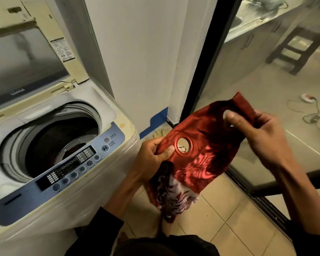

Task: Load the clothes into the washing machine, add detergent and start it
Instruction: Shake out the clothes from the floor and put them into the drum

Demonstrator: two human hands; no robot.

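Red patterned cloth [201, 159] with round metal-rimmed eyelets hangs between both hands, held in the air to the right of the washing machine [66, 163], above the tiled floor [229, 218]. The left hand [151, 156] pinches the cloth's edge between thumb and fingers just beside one eyelet [183, 146]. The right hand [262, 133] grips the upper end, its fingers closed over the fabric and a fingertip showing through a second eyelet [228, 114]. The cloth's lower part droops, showing a paler, white-and-red patterned side. The machine's lid [26, 58] stands raised, and its drum [59, 145] is open, with something dark inside that is hard to make out. A blue control panel [72, 167] runs along its front edge. A glass sliding door [266, 71] stands to the right.
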